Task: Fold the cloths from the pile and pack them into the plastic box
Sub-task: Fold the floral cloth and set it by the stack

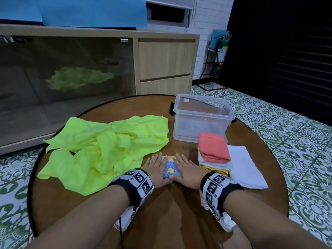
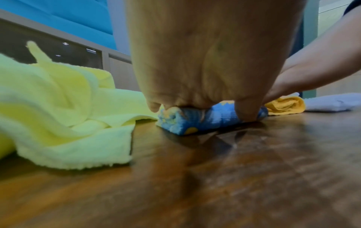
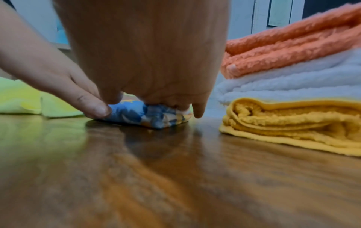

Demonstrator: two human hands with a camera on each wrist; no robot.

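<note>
Both hands flat, fingers straight, pressing down on small blue patterned cloth (image 1: 170, 170) at near-centre of bench (image 1: 161, 212). Left hand (image 1: 156, 172) on cloth's left half, right hand (image 1: 186, 174) on right half, thumbs meeting at near edge; neither grip curled round anything. Cloth folded into thick pad, yellow splash print on top.

Loose neon-yellow pile (image 1: 106, 150) just left of hands, spread and crumpled. Folded stack (image 1: 213, 155) just right: coral on top, white under, yellow at bottom, partly on flat white towel (image 1: 246, 169). Clear plastic box (image 1: 203, 117) behind stack, no lid, nothing visible inside.

Readable writing: none. Black-and-white square marker tags on both wristbands. Label on green extinguisher (image 1: 223, 49) too small to read.

Bench: round, dark glossy wood. Floor green-white patterned tile. Pale wood cabinet (image 1: 165, 62) behind, smoked-glass door reflecting pile; white brick wall.
</note>
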